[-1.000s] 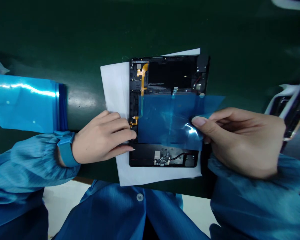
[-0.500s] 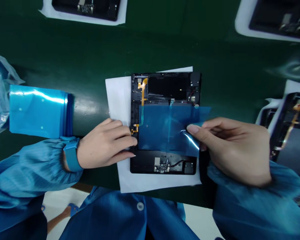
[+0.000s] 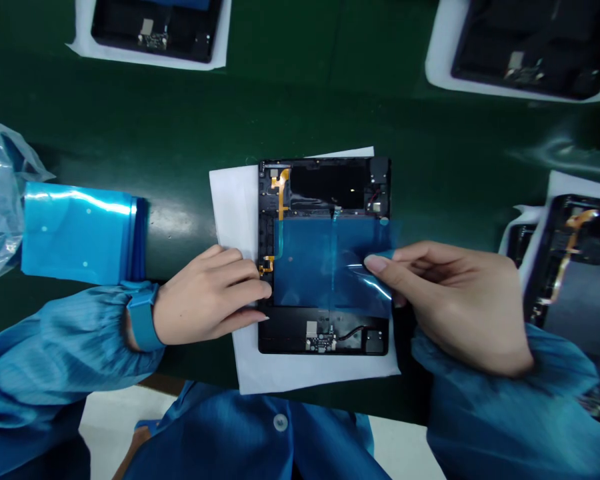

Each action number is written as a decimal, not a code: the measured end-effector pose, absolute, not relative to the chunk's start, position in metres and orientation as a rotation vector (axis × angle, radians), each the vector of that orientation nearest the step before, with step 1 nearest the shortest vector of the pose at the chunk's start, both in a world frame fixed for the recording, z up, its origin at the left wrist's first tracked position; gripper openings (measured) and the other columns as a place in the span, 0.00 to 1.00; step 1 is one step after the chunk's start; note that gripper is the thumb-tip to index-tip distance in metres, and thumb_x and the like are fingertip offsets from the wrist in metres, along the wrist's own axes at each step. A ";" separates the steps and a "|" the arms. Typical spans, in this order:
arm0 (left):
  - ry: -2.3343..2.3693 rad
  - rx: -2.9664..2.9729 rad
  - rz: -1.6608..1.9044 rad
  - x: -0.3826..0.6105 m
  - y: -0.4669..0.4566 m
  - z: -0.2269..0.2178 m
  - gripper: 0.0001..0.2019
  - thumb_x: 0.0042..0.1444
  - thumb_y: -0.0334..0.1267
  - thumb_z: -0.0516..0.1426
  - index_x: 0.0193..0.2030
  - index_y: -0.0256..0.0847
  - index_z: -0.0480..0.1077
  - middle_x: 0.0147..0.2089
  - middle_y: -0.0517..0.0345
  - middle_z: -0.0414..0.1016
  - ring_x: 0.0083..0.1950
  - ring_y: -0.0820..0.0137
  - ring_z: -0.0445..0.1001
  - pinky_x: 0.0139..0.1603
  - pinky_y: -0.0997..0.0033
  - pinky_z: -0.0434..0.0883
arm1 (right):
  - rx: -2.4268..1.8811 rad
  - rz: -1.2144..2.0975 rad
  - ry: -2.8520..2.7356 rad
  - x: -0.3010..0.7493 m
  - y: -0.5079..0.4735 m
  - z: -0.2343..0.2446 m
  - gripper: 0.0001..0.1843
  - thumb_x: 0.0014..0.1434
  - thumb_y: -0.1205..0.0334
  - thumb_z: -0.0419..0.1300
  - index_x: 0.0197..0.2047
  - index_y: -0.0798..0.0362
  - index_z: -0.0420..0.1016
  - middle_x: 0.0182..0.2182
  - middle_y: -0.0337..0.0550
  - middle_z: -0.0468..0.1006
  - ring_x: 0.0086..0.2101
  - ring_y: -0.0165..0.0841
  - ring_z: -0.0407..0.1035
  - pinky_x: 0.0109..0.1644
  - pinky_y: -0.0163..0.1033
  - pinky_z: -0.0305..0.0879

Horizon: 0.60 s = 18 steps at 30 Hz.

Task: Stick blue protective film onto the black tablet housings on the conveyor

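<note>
A: Blue film (image 3: 325,267) — position?

B: Laid over the middle of the opened tablet (image 3: 324,257), its right edge lifted and creased. Tablet sits on a white sheet (image 3: 235,200), on the green bench (image 3: 330,100).

A: Right hand (image 3: 455,303)?

B: Pinching the film's right edge, thumb on top, fingers under.

A: Left hand (image 3: 207,293)?

B: Fingers curled loosely, tips pressed at the film's left edge and the tablet frame, beside the orange flex cable (image 3: 280,193). Holds nothing.

A: Around?

B: Stack of blue films (image 3: 80,233) at left, next to a clear plastic bag (image 3: 0,193). More opened tablets (image 3: 525,40) on white sheets at top and right.
</note>
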<state>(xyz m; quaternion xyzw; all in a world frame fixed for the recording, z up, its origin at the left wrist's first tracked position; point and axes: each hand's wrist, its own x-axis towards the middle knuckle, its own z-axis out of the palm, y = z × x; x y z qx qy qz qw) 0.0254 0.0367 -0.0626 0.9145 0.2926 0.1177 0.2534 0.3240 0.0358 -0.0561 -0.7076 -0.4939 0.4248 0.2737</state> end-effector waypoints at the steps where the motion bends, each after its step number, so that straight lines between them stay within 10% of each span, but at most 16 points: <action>1: 0.793 2.484 0.318 0.025 0.037 -0.063 0.10 0.69 0.44 0.56 0.48 0.39 0.72 0.42 0.54 0.75 0.42 0.65 0.70 0.40 0.65 0.63 | -1.903 1.141 -1.338 0.324 0.036 -0.056 0.16 0.47 0.50 0.75 0.26 0.54 0.80 0.16 0.37 0.72 0.17 0.24 0.62 0.18 0.29 0.60; 18: 0.903 2.802 0.335 0.045 0.047 -0.045 0.10 0.69 0.37 0.54 0.49 0.36 0.75 0.40 0.53 0.76 0.39 0.65 0.69 0.37 0.65 0.65 | -1.873 0.940 -1.639 0.323 0.031 -0.055 0.17 0.52 0.48 0.71 0.38 0.53 0.81 0.25 0.38 0.80 0.26 0.34 0.75 0.34 0.40 0.75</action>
